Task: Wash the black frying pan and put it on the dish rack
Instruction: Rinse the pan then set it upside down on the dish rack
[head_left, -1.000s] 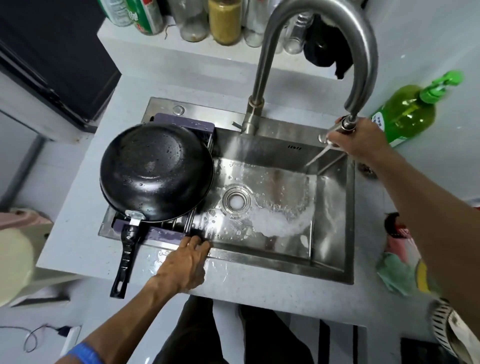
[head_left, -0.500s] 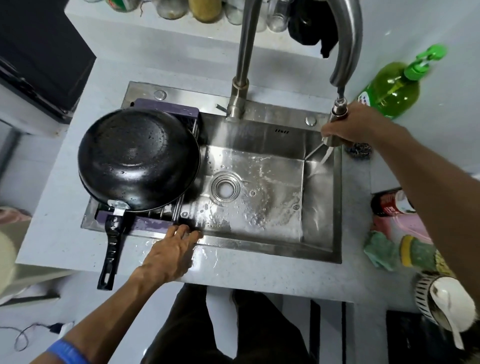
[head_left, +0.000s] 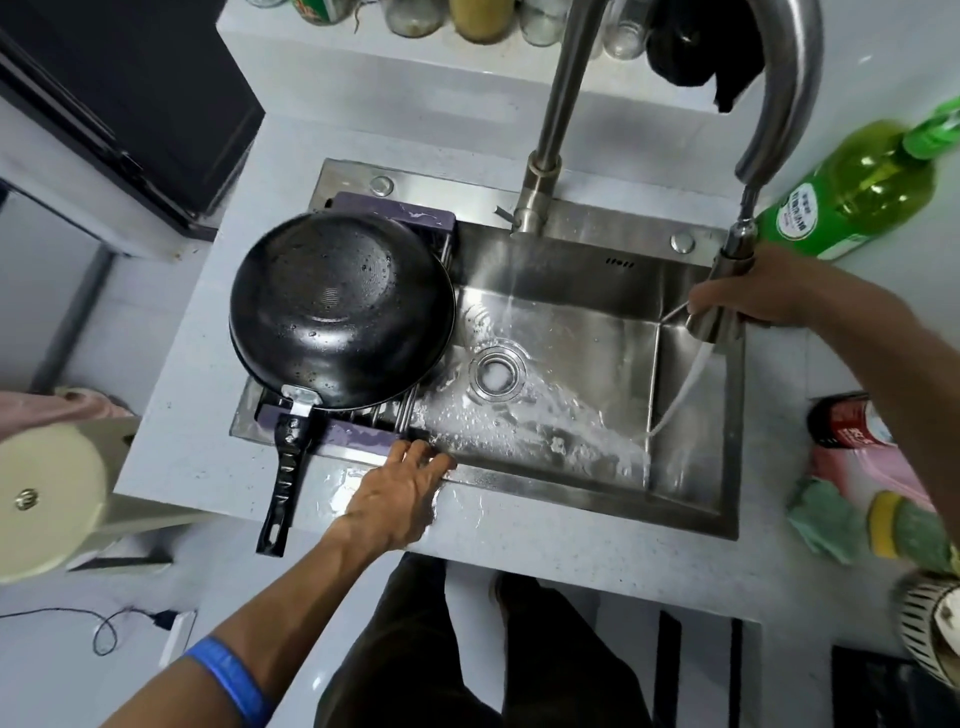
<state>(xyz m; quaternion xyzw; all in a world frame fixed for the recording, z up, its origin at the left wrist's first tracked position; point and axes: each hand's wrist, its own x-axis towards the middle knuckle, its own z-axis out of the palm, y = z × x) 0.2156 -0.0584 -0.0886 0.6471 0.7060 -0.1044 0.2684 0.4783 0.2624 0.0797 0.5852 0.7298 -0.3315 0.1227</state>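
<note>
The black frying pan (head_left: 340, 306) lies upside down and wet on the purple-edged dish rack (head_left: 358, 434) across the sink's left end, its handle (head_left: 285, 478) sticking out over the front counter. My left hand (head_left: 402, 491) rests flat on the wet sink rim beside the rack's front right corner, holding nothing. My right hand (head_left: 763, 299) grips the pull-out faucet head (head_left: 714, 296) at the sink's right side. Water streams from it onto the right wall and bottom of the steel sink (head_left: 571, 364).
A tall curved faucet (head_left: 779, 78) rises behind the sink. A green soap bottle (head_left: 862, 192) lies at the right. A sponge (head_left: 904, 535), a cloth and a red-labelled bottle (head_left: 847, 421) sit on the right counter. Jars line the back ledge. A cream round lid (head_left: 47, 499) is at the left.
The faucet head in my right hand has tilted, and the water stream now runs down along the sink's right side. My left hand stays at the rim. The pan has not moved.
</note>
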